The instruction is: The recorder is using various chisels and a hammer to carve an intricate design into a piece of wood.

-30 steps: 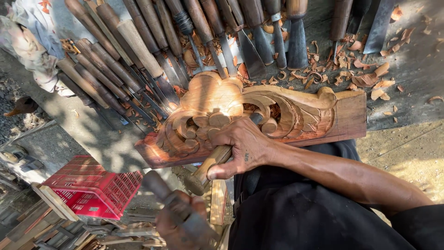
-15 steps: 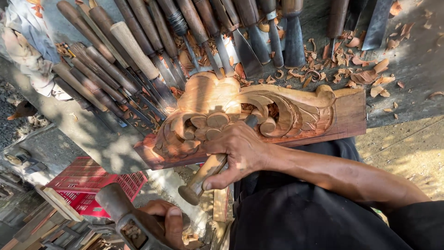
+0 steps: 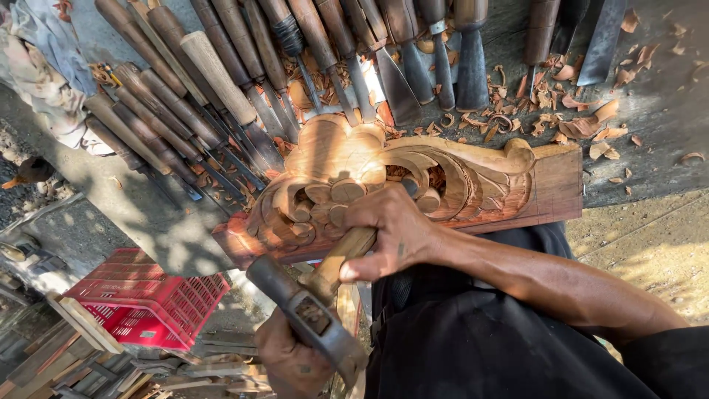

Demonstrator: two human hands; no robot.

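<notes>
Chisels with long brown wooden handles [image 3: 221, 81] lie fanned across the grey workbench [image 3: 650, 155] above our work, blades pointing toward us, likely so any one can be picked out quickly; pale curled wood shavings [image 3: 583, 125] litter the bench beside them. Just below them rests the reddish-brown carved wooden panel with scrolls and leaf shapes [image 3: 413, 177], its long edge against our lap, which seems to steady it. Our right hand [image 3: 391, 233] reaches in from the right, forearm slanting across our black clothing [image 3: 480, 340], fingers wrapped tightly round the light wooden handle of a chisel [image 3: 340, 258] whose blade is hidden under the hand, angled into the carving. Our left hand [image 3: 292, 362] sits low at the frame's bottom, closed about the shaft of a dark metal-headed hammer [image 3: 306, 314], the head raised close to the handle's butt end. A red plastic crate [image 3: 144, 299] stands on the ground to the left.
</notes>
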